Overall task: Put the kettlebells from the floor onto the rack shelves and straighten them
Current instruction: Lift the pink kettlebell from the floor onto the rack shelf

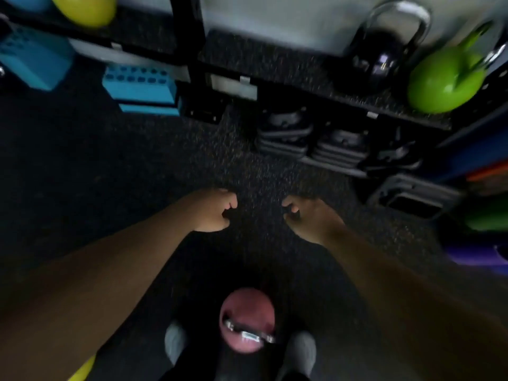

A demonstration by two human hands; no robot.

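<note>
1. Left hand (213, 211): held out over the speckled floor (154, 171), fingers loosely curled inward, thumb near the fingertips; it grips nothing and touches nothing.
2. Right hand (305, 215): mirrors the left, fingers half curled, empty, apart from the left hand with bare floor between them.
3. Pink kettlebell (247, 320): on the floor between the person's two grey shoes (176, 342), metal handle facing the camera, well below both hands and untouched.
4. Rack shelf (275, 67): dark speckled surface above the hands; a black kettlebell (382, 61) with a chrome handle stands upright on it.
5. Green kettlebell (445, 83): just beside the black one on the same shelf, tilted; blur hides whether they touch.
6. Blue blocks (140, 83): at left, beneath the neighbouring shelf.
</note>
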